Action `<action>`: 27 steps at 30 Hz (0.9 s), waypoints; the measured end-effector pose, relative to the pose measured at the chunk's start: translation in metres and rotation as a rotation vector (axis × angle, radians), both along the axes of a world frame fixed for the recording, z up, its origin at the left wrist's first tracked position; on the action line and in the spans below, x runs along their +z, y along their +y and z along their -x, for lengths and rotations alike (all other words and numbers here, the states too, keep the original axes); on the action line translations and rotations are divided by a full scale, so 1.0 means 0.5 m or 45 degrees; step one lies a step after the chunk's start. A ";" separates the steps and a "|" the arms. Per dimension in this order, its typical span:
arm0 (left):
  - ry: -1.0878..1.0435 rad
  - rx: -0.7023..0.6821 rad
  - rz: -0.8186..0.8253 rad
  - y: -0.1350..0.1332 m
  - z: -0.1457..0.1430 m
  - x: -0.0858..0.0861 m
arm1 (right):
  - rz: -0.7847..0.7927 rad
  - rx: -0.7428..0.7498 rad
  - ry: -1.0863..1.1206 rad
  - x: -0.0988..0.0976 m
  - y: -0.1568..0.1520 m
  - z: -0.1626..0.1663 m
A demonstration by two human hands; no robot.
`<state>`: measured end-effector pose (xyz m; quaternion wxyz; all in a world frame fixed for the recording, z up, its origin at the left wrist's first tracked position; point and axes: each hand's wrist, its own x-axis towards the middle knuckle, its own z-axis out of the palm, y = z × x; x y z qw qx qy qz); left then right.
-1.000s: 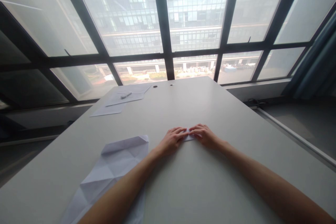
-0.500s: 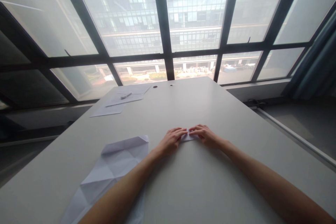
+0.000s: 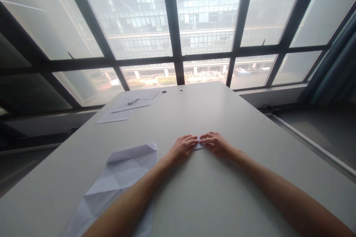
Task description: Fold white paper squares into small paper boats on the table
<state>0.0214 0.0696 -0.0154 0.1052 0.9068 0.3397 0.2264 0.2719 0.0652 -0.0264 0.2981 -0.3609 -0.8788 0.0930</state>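
A wide window [image 3: 178, 26] with dark frames fills the far side, past the end of the table [image 3: 217, 111]. The table is pale grey and long. On it, toward the window and to the left, lie a few flat sheets [image 3: 125, 107] with a pen [image 3: 133, 100] on top. Near the table's left edge, closer to the person, a large creased sheet of paper [image 3: 119, 177] lies spread out, and the left forearm crosses its right edge. In the middle of the table a small folded paper [image 3: 199, 144] lies flat, mostly covered. The left hand [image 3: 182, 149] rests palm down with its fingers pressed on the paper's left part. The right hand [image 3: 217, 143] presses its fingers on the right part. The fingertips of both hands nearly meet over it; neither is clenched.
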 end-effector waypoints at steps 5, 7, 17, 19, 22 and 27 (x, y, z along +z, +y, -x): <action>-0.009 0.001 -0.020 0.003 -0.001 -0.003 | -0.008 0.005 -0.069 -0.001 0.000 -0.001; -0.024 -0.006 -0.025 0.002 -0.001 -0.002 | -0.007 -0.003 -0.064 -0.004 0.001 -0.001; -0.057 -0.012 0.011 0.002 -0.004 0.002 | -0.026 -0.006 -0.044 -0.002 0.000 -0.002; -0.055 -0.009 0.010 0.003 -0.003 0.000 | -0.031 -0.013 -0.040 0.000 -0.001 -0.002; -0.045 -0.008 0.001 0.002 -0.003 0.000 | -0.033 -0.019 -0.028 0.001 -0.002 -0.001; -0.048 -0.004 -0.009 -0.001 -0.004 0.005 | -0.026 -0.016 -0.017 0.001 -0.002 -0.002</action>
